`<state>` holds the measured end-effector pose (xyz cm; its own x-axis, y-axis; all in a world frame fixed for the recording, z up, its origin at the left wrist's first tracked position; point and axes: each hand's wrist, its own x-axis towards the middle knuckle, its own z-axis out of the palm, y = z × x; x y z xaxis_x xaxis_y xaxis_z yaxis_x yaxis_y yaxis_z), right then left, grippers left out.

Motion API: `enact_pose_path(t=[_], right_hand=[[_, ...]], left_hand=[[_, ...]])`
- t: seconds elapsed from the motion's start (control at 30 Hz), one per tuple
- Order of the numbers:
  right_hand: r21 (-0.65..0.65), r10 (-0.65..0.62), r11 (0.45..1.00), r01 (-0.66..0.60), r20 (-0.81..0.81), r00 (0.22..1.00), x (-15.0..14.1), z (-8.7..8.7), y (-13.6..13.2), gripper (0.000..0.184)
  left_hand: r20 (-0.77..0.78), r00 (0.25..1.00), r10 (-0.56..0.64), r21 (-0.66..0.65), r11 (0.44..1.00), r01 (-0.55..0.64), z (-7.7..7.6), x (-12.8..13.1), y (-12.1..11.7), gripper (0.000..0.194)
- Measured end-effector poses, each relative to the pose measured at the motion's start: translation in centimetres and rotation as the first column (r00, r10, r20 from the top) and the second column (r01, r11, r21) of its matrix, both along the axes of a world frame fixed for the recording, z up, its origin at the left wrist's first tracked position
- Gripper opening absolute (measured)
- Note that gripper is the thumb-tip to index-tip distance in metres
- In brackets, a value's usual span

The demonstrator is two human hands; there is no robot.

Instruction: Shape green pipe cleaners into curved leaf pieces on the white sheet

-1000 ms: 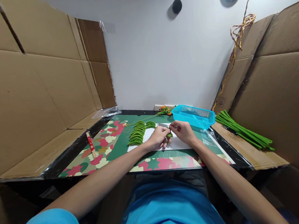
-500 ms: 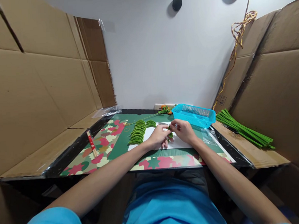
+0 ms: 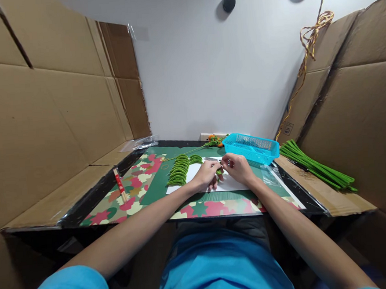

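Observation:
My left hand is closed on a short piece of green pipe cleaner, over a white sheet. Right beside it, my right hand pinches at the top of the same piece, fingertips nearly meeting the left ones. The fingers hide most of the piece's shape. To the left lies a column of curved, leaf-like green pipe cleaner pieces, closely lined up. A shorter group of the same curved pieces starts beside its top.
A blue plastic basket stands at the back right. Long green pipe cleaners lie on cardboard at the right. Orange pipe cleaner flowers rest at the back. Red-wrapped chopsticks lie left. Cardboard walls enclose both sides.
Both hands stay together over the white sheet. The fingers have shifted slightly around the green piece, and less of it shows. The view has moved a little.

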<state>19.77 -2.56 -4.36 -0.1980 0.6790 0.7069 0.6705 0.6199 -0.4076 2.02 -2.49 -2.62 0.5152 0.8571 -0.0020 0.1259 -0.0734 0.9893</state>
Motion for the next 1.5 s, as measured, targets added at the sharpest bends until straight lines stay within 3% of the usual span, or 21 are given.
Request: enact_pose_path(t=[0.5,0.77,1.07,1.27,1.5], right_hand=[[-0.011,0.046,0.999,-0.046,-0.024,0.999,0.1,0.1,0.0,0.013],[-0.18,0.148,0.962,-0.206,-0.291,0.945,0.2,1.2,-0.6,0.026],[-0.171,0.147,0.971,-0.164,-0.107,0.983,0.4,0.1,0.2,0.025],[-0.186,0.171,0.965,-0.182,-0.078,0.982,0.5,-0.2,0.5,0.024],[-0.2,0.156,0.965,-0.17,-0.082,0.984,0.5,-0.1,0.7,0.028]], left_hand=[[0.081,0.997,0.004,0.053,0.999,-0.008,-0.3,-0.4,0.2,0.027],[0.13,0.99,0.053,0.047,0.997,-0.059,-0.2,-0.4,0.4,0.032],[0.118,0.991,0.055,0.058,0.996,-0.062,-0.6,-0.2,0.4,0.029],[0.155,0.988,0.005,0.082,0.997,-0.018,-0.9,-0.3,0.5,0.03],[0.168,0.985,0.026,0.085,0.996,-0.041,-0.5,-0.1,0.5,0.035]])
